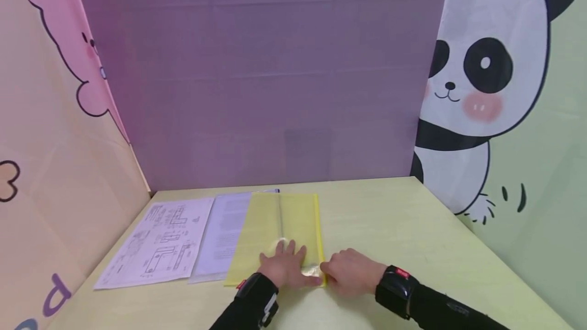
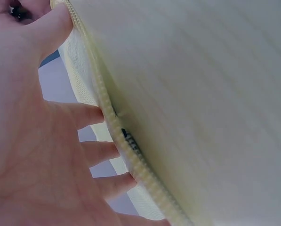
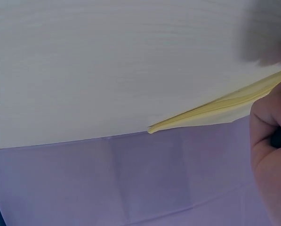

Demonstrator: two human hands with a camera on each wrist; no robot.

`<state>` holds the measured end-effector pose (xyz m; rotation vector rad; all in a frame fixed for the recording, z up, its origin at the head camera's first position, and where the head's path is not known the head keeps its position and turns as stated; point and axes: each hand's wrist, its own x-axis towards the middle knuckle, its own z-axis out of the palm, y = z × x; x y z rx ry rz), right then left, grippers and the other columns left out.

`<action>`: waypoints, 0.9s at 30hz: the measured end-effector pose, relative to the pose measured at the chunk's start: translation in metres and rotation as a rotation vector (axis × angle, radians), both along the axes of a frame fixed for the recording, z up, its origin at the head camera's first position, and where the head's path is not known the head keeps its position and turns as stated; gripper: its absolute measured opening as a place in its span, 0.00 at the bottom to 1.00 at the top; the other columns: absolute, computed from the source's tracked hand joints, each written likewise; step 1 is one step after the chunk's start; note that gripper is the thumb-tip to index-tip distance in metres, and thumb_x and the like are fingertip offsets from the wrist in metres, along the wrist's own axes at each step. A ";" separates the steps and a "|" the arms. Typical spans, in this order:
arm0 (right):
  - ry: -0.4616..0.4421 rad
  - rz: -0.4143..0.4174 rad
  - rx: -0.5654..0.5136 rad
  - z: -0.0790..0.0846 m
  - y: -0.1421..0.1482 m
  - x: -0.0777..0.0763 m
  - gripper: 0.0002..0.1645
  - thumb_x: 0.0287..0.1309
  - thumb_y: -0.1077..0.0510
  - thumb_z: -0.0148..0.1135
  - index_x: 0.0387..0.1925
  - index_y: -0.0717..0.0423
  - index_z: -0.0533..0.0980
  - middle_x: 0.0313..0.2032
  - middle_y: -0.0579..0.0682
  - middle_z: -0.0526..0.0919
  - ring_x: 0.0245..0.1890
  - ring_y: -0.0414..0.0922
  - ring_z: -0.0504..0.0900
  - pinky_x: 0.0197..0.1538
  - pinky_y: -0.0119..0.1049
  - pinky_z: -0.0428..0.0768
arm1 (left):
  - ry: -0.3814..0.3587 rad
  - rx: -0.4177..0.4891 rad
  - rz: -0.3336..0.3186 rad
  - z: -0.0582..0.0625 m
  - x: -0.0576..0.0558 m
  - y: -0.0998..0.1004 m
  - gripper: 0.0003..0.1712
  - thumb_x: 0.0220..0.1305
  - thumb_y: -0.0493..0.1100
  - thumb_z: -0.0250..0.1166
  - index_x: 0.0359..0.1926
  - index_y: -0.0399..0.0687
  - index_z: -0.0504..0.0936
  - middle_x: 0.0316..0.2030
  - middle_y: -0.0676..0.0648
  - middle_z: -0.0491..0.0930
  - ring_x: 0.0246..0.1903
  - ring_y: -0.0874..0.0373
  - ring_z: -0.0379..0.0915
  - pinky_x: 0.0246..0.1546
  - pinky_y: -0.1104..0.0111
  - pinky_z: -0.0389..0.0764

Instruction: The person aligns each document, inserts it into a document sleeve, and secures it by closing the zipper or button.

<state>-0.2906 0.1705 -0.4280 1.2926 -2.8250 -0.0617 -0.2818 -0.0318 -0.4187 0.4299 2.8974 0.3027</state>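
A yellow mesh zip pouch (image 1: 298,218) lies flat on the table. My left hand (image 1: 286,266) rests on its near part, fingers spread. In the left wrist view, the zip edge (image 2: 105,103) runs past my left fingertips, with a narrow gap beside it. My right hand (image 1: 350,271) is at the pouch's near right corner, fingers curled round it; whether it grips the edge or a zip pull is hidden. In the right wrist view, the pouch's yellow side (image 3: 215,106) stretches from my right hand (image 3: 274,127).
Left of the pouch lies a printed sheet in a clear folder (image 1: 220,238), partly overlapped by the pouch. Farther left is a white sheet with line drawings (image 1: 160,243). A purple panel (image 1: 266,75) stands behind the table (image 1: 394,228), with printed side walls.
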 end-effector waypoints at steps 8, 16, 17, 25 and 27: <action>0.005 -0.033 -0.029 -0.003 0.001 -0.014 0.11 0.62 0.58 0.65 0.26 0.47 0.74 0.17 0.37 0.66 0.17 0.36 0.65 0.24 0.30 0.67 | -0.006 -0.023 -0.001 0.002 0.002 0.002 0.56 0.55 0.81 0.60 0.76 0.56 0.65 0.76 0.43 0.59 0.76 0.40 0.49 0.64 0.27 0.56; 0.012 -0.047 -0.019 -0.002 -0.002 -0.017 0.10 0.64 0.57 0.64 0.27 0.48 0.74 0.18 0.38 0.67 0.17 0.36 0.65 0.24 0.30 0.67 | 0.010 -0.036 -0.003 0.003 0.001 0.001 0.56 0.55 0.81 0.60 0.76 0.56 0.65 0.76 0.43 0.59 0.76 0.40 0.49 0.63 0.27 0.57; 0.010 -0.049 -0.019 -0.002 -0.002 -0.017 0.10 0.64 0.57 0.64 0.27 0.48 0.74 0.18 0.38 0.67 0.17 0.36 0.65 0.24 0.30 0.67 | 0.011 -0.038 -0.003 0.003 0.001 0.000 0.56 0.55 0.81 0.60 0.76 0.56 0.65 0.76 0.43 0.59 0.76 0.40 0.49 0.63 0.27 0.57; 0.001 -0.061 -0.026 -0.002 -0.003 -0.018 0.10 0.65 0.56 0.64 0.27 0.48 0.75 0.18 0.38 0.67 0.18 0.36 0.66 0.25 0.30 0.68 | 0.014 -0.062 0.000 0.002 0.000 0.001 0.56 0.55 0.82 0.58 0.76 0.56 0.65 0.76 0.43 0.59 0.76 0.40 0.50 0.63 0.28 0.58; -0.003 -0.065 -0.032 -0.003 -0.003 -0.019 0.09 0.65 0.57 0.64 0.28 0.48 0.75 0.18 0.38 0.68 0.18 0.37 0.66 0.25 0.30 0.68 | 0.016 -0.066 -0.002 0.001 -0.001 0.001 0.56 0.55 0.82 0.59 0.76 0.56 0.65 0.76 0.43 0.60 0.76 0.40 0.50 0.63 0.28 0.58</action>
